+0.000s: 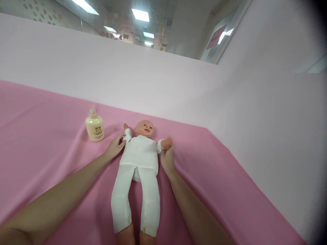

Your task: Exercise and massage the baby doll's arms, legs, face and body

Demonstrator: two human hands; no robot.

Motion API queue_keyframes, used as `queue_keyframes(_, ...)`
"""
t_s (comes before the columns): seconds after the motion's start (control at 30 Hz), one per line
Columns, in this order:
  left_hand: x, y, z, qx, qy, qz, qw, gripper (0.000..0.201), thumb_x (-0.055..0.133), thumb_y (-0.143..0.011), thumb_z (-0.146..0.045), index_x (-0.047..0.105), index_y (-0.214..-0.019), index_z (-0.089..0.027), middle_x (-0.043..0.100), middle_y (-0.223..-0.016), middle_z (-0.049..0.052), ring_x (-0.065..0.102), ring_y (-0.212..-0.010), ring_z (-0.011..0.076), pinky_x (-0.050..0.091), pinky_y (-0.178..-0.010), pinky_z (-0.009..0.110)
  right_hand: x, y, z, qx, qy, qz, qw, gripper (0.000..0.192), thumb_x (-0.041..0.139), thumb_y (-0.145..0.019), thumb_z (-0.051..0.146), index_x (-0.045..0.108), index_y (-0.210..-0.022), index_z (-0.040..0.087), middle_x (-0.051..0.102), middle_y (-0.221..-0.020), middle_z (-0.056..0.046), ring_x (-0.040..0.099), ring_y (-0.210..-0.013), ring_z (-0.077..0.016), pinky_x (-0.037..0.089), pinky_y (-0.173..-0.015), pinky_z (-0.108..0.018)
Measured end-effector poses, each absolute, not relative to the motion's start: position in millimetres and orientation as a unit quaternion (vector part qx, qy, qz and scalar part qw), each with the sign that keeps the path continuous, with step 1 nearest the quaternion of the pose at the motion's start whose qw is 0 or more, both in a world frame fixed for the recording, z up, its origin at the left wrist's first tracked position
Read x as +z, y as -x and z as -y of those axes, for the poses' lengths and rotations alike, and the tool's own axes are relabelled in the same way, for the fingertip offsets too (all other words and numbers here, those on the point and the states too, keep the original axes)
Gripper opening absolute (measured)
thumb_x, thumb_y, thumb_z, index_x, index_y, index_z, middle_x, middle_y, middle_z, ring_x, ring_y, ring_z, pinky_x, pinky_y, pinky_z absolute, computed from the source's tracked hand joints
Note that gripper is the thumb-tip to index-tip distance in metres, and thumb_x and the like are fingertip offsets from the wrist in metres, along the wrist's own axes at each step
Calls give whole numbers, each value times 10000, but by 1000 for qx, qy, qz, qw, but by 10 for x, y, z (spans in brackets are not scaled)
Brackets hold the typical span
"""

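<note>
A baby doll (139, 151) in a white long-sleeved top and white trousers lies on its back, head toward the wall and bare lower legs toward me. Beside its arm on the left, my left hand (116, 147) has its fingertips closed on the white sleeve (127, 136). On the other side, my right hand (168, 160) grips the doll's other arm from below, close to the wrist; the doll's small hand (167, 141) sticks out above my fingers. Parts of my fingertips are hidden behind the sleeves.
A pump bottle (95, 128) of pale yellow liquid stands left of the doll. Pink cloth (63, 136) with soft folds covers the table. A white wall (127, 83) rises behind and along the right, with a window (153, 20) at the top.
</note>
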State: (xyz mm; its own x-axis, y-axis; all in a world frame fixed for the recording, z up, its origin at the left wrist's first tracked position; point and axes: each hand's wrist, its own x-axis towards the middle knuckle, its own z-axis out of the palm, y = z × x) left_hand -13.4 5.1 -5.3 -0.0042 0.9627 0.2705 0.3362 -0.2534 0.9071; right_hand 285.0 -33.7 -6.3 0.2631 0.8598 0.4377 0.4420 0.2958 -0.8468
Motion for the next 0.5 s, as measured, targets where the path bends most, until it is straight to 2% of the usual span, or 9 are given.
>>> queue_keyframes(0.1, -55, 135, -51, 483, -631, -515, 322, 439, 574, -860, -426, 608, -1247, -221, 712, -1251, 110, 658, -1115, 275, 472, -1027, 437, -33, -2845, 360, 174, 590, 561, 554, 242, 479, -919, 394, 455, -1098, 233, 699, -1062, -153, 684, -1040, -314, 542, -926, -473)
queue_keyframes(0.17, -54, 131, -50, 483, -631, -514, 322, 445, 572, -858, -434, 611, -1247, -220, 713, -1246, 110, 660, -1099, 273, 476, -1018, 432, -18, -2844, 369, 174, 587, 564, 554, 236, 470, -925, 397, 462, -1097, 236, 697, -1094, -148, 682, -1022, -303, 541, -910, -461)
queue_keyframes(0.3, -39, 115, -40, 489, -620, -514, 335, 446, 587, -843, -424, 621, -1241, -227, 731, -1177, 94, 669, -1064, 269, 480, -1005, 425, -8, -2858, 368, 185, 584, 568, 549, 252, 484, -938, 433, 509, -1100, 242, 701, -1134, -125, 678, -1009, -281, 528, -904, -433)
queue_keyframes(0.5, -25, 111, -30, 494, -622, -509, 333, 437, 595, -840, -406, 637, -1236, -228, 729, -1224, 93, 668, -1106, 273, 475, -1031, 424, -10, -2881, 345, 186, 583, 586, 532, 337, 450, -960, 499, 593, -1093, 224, 719, -1133, -134, 671, -1038, -296, 511, -956, -460)
